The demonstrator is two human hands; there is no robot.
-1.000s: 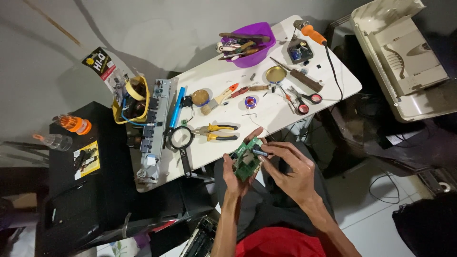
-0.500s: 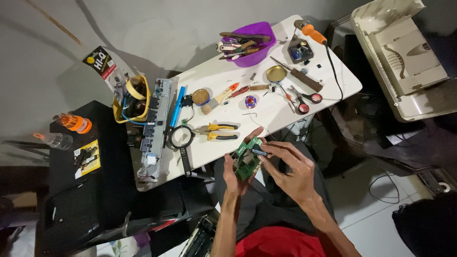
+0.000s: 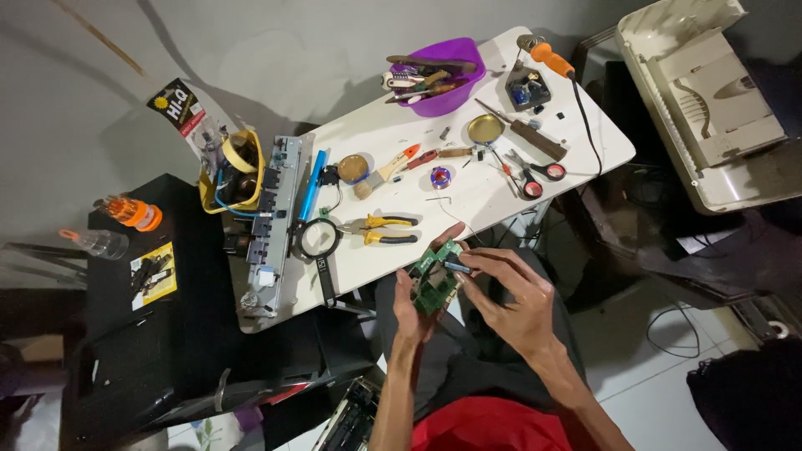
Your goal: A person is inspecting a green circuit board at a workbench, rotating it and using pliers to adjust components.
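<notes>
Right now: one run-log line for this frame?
left hand: holds green circuit board | right hand: fingertips on board's upper edge | nearest on white table: yellow-handled pliers, magnifying glass

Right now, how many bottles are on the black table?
2. An orange bottle lies near the black table's far left edge, and a clear bottle with an orange tip lies just below it. Others may be hidden off-frame.

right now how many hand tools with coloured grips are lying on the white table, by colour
yellow-handled pliers: 1
red-handled scissors: 1
orange-handled soldering iron: 1
blue pen-shaped tool: 1
total: 4
The left hand and right hand hold a green circuit board.
</notes>
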